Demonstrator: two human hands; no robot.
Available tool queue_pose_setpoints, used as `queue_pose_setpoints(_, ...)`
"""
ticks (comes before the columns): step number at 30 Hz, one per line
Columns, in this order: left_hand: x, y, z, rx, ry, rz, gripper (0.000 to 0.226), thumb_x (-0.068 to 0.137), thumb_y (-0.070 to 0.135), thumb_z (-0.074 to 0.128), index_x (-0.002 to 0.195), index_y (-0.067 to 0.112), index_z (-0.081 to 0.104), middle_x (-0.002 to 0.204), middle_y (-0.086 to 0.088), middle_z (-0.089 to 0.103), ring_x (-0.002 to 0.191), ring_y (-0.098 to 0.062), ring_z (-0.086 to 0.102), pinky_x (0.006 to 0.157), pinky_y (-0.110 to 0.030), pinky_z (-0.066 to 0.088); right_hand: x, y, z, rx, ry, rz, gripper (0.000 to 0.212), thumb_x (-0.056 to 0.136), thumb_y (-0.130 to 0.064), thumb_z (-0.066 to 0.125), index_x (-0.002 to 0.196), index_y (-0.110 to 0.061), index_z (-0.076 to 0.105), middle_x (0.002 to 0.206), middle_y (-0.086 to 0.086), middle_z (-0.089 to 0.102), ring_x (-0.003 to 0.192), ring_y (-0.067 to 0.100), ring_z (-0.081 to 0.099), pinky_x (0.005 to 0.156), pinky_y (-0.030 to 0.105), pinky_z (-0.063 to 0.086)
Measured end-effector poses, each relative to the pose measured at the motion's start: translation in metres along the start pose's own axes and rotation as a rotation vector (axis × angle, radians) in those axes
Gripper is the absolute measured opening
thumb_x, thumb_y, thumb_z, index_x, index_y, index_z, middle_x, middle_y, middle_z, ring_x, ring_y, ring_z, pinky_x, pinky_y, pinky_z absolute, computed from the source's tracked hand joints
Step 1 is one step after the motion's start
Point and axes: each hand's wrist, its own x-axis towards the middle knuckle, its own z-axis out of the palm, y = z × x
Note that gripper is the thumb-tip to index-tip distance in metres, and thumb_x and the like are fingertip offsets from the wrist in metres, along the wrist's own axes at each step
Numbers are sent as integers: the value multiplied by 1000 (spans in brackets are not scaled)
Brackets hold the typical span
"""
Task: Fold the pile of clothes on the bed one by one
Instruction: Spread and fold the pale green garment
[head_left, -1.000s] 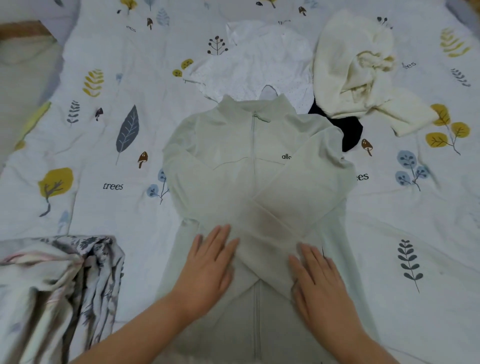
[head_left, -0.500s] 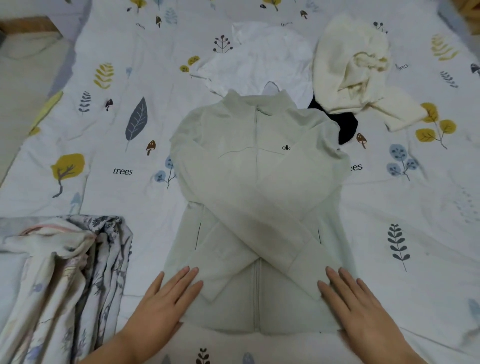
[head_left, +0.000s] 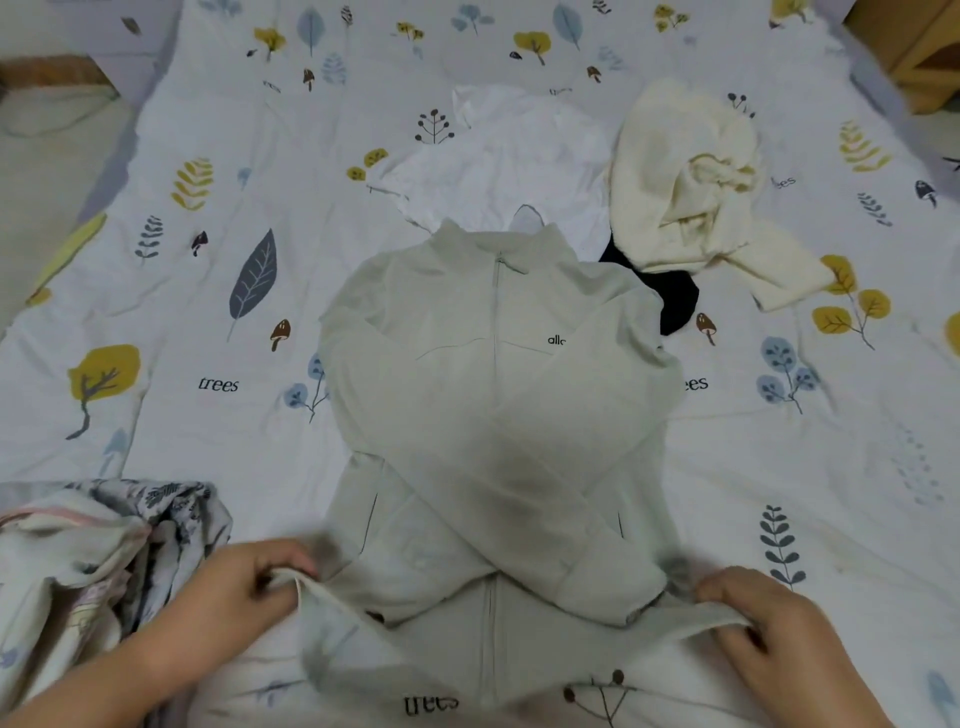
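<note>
A pale green zip jacket (head_left: 493, 395) lies front up in the middle of the bed, both sleeves crossed over its front. My left hand (head_left: 234, 592) pinches the jacket's bottom left corner, lifted a little off the sheet. My right hand (head_left: 769, 618) pinches the bottom right corner the same way. Behind the jacket lie a white garment (head_left: 498, 156), a cream fleece garment (head_left: 691, 182) and a black piece (head_left: 670, 296) that is partly covered.
A bundle of floral-print cloth (head_left: 98, 561) sits at the left near my left forearm. The bed sheet (head_left: 208, 291) is white with leaf and tree prints. Floor (head_left: 47, 171) shows at the far left, and a wooden piece of furniture (head_left: 914, 47) at the top right.
My hands slid down from the crossed sleeves to the hem, where they lay flat. Now both have curled round the bottom corners and raised them slightly.
</note>
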Motion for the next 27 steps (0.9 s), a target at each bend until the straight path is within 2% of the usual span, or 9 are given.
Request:
queue_pose_setpoints(2,19,9,-13,-222,75,-33,41,73,-14,66,73,26,73,63,0,69,56,-2,56,56,-11,42,20,-3,-11,95,57,84,61,65,16,70,80,-42,60,68,-19,63,56,2,53,53,8,37)
queue_pose_setpoints(6,65,25,-41,-330,218,-50,27,80,-6,64,72,18,72,61,-4,67,52,-6,55,52,-12,43,73,-4,-31,334,153,221,31,82,2,61,72,-27,65,50,-8,56,39,3,42,40,8,32)
queue_pose_setpoints(9,104,39,-56,-311,335,-34,22,85,3,62,70,18,70,64,3,68,54,-3,56,56,-15,46,118,-3,-41,363,218,205,27,87,-6,58,72,-27,63,59,-7,63,53,6,52,45,7,37)
queue_pose_setpoints(12,144,53,-66,-287,433,10,22,87,4,59,72,18,67,61,16,66,56,7,54,57,-5,43,166,-2,-45,313,262,184,22,91,-11,53,78,-27,61,74,-6,63,71,15,57,59,14,43)
queue_pose_setpoints(15,185,62,-71,-195,505,15,22,91,9,55,72,18,64,65,9,62,63,-2,53,66,-19,43,212,-1,-44,235,279,181,14,93,-14,49,88,-16,61,74,2,61,72,24,56,68,32,44)
queue_pose_setpoints(17,211,65,-74,-124,545,-10,21,93,14,52,74,15,61,64,5,55,60,-8,47,63,-31,38,241,-1,-43,145,296,158,15,94,-14,46,90,-11,60,78,8,60,77,27,54,71,34,40)
queue_pose_setpoints(21,254,70,-76,35,560,-92,26,97,21,45,81,5,59,55,-2,46,49,-18,40,51,-31,32,289,2,-39,-55,291,152,23,97,-19,36,85,-6,50,76,16,56,75,30,49,67,36,37)
queue_pose_setpoints(24,280,65,-79,88,561,-175,33,98,23,42,86,-2,60,70,-17,56,59,-30,49,66,-43,46,316,9,-33,-215,268,191,30,98,-20,30,79,-3,45,71,17,51,68,32,46,61,37,35)
queue_pose_setpoints(27,300,56,-80,-25,572,-292,31,98,23,44,92,-1,63,88,-23,61,68,-32,56,78,-48,52,332,20,-28,-320,263,244,32,97,-17,29,73,-1,44,69,17,48,66,30,42,60,35,29)
